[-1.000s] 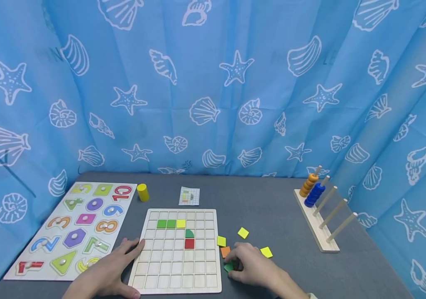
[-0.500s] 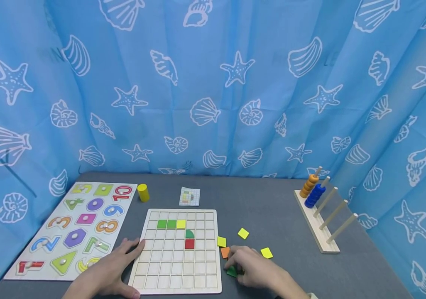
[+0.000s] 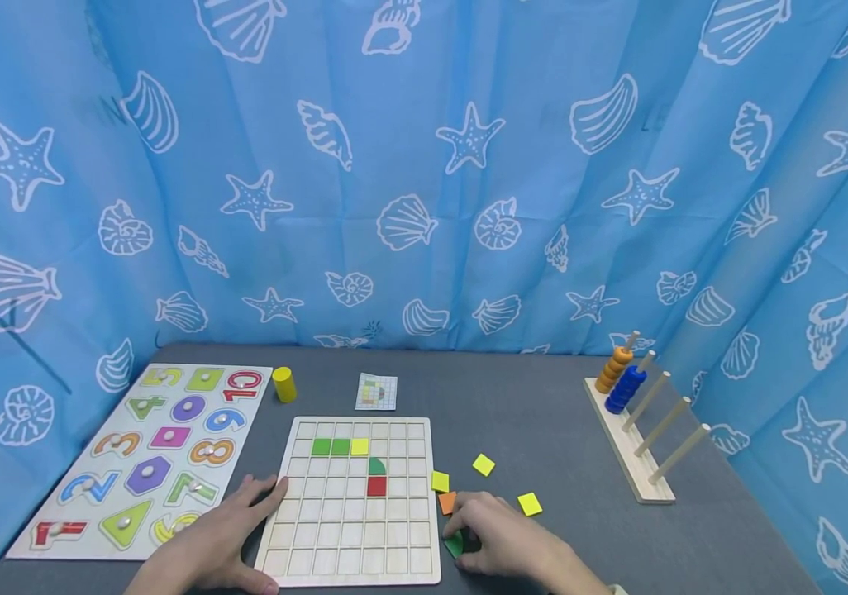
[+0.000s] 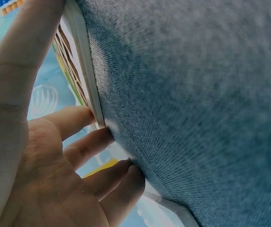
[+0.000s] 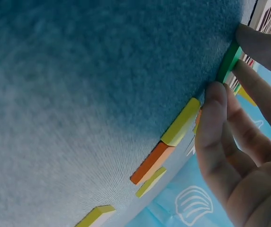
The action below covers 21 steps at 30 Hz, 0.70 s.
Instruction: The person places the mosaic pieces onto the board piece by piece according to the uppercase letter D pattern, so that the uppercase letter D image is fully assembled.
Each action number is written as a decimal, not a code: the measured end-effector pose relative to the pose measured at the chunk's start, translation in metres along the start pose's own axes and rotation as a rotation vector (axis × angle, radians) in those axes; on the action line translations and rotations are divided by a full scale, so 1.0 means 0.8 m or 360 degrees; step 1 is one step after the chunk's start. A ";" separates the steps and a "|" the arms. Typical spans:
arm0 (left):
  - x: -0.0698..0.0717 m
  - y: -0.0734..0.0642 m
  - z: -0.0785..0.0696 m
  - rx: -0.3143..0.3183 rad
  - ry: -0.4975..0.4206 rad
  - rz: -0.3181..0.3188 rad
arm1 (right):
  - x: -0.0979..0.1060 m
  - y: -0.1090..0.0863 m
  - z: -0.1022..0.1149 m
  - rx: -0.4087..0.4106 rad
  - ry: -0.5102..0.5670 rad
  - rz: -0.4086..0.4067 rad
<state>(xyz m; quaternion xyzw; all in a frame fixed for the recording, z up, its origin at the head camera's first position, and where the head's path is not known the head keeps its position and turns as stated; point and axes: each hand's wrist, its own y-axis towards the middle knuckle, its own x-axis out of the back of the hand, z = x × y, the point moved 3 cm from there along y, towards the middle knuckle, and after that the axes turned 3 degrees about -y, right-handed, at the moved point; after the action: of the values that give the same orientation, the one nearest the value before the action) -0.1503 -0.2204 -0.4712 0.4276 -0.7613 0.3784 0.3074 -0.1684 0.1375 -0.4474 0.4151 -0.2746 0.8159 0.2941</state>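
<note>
My right hand point(image 3: 506, 537) pinches a green tile point(image 3: 454, 545) low on the table, just right of the wooden grid board point(image 3: 320, 535). Fingers hide part of that tile; the right wrist view shows the thumb and fingertips on the edges of the green tile point(image 5: 229, 61). Spread along the board's left side, my left hand point(image 3: 204, 533) touches its edge with the fingers, thumb at the near left corner. On the board lie two green squares point(image 3: 331, 447), a yellow square point(image 3: 359, 447), a green quarter circle point(image 3: 376, 466) and a red square point(image 3: 376, 486).
Near the right hand lie an orange tile point(image 3: 446, 502) and yellow tiles point(image 3: 530, 504). A pattern card point(image 3: 376, 392) and yellow cylinder point(image 3: 284, 384) stand behind the board. A number puzzle point(image 3: 137, 463) is left; a peg stand with rings point(image 3: 628, 446) is right.
The right hand's fingers have shifted round the green tile, which has turned and moved slightly on the table. The left hand and the board have stayed put.
</note>
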 end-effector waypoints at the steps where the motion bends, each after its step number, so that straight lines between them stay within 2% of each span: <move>1: 0.000 0.000 0.000 0.0003 -0.0003 -0.0001 | 0.000 0.000 0.001 -0.0007 -0.0003 -0.0008; 12: 0.001 0.000 -0.002 0.0007 -0.0010 0.0003 | 0.001 -0.001 0.008 -0.0059 0.0080 -0.0037; 16: 0.001 -0.001 -0.002 -0.0008 -0.0001 0.0001 | 0.004 0.000 0.010 -0.0035 0.0095 -0.0096; 21: 0.002 -0.001 -0.003 -0.0015 0.0004 0.0003 | 0.008 0.006 0.019 0.0028 0.0030 -0.0147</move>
<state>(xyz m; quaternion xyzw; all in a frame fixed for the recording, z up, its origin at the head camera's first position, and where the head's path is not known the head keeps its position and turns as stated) -0.1502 -0.2193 -0.4688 0.4249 -0.7631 0.3757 0.3098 -0.1670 0.1258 -0.4355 0.4223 -0.2451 0.8077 0.3304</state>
